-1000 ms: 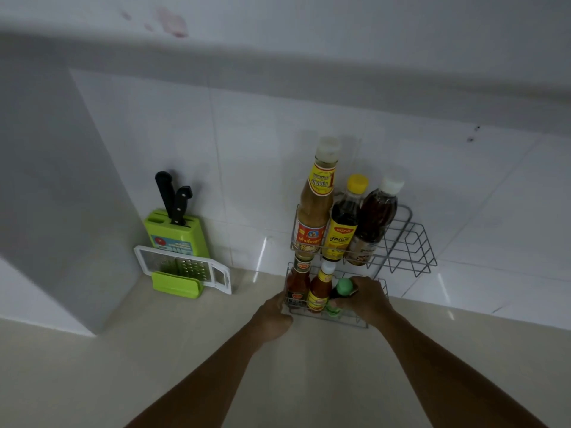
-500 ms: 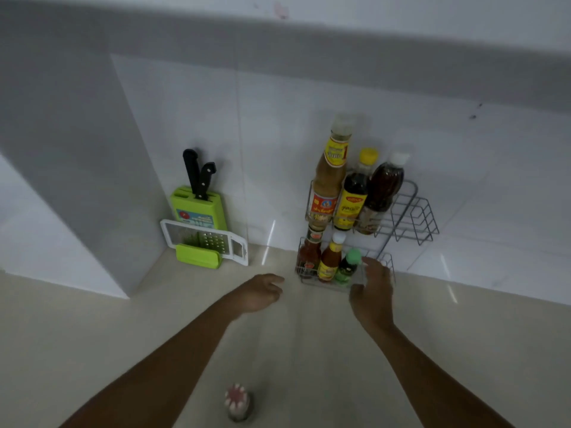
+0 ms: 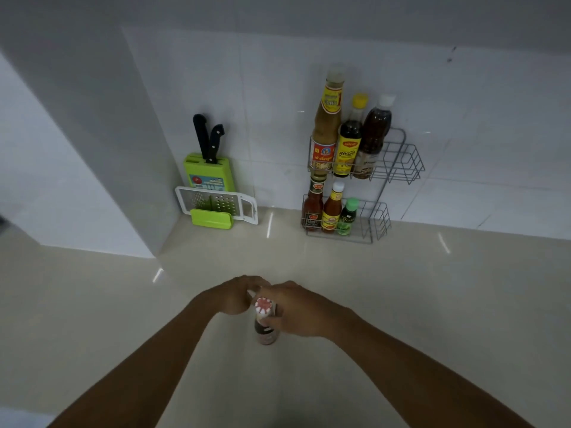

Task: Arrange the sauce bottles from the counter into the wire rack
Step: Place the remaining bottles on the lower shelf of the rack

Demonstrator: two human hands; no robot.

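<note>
While hands (image 3: 268, 304) clasp it, bottle (image 3: 266, 330) upright — cap up

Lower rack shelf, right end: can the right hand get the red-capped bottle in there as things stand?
Probably yes. The lower shelf shows an open gap right of the green-capped bottle, and bare counter lies between. The right hand is around the red-capped bottle.

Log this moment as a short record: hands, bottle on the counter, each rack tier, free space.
left hand: at the bottle's cap, grip unclear
right hand: fingers around the bottle's neck
bottle: upright on counter, red-and-white cap
rack top tier: three tall bottles, left side
bottom tier: three small bottles, left side
free space: right part of both tiers
</note>
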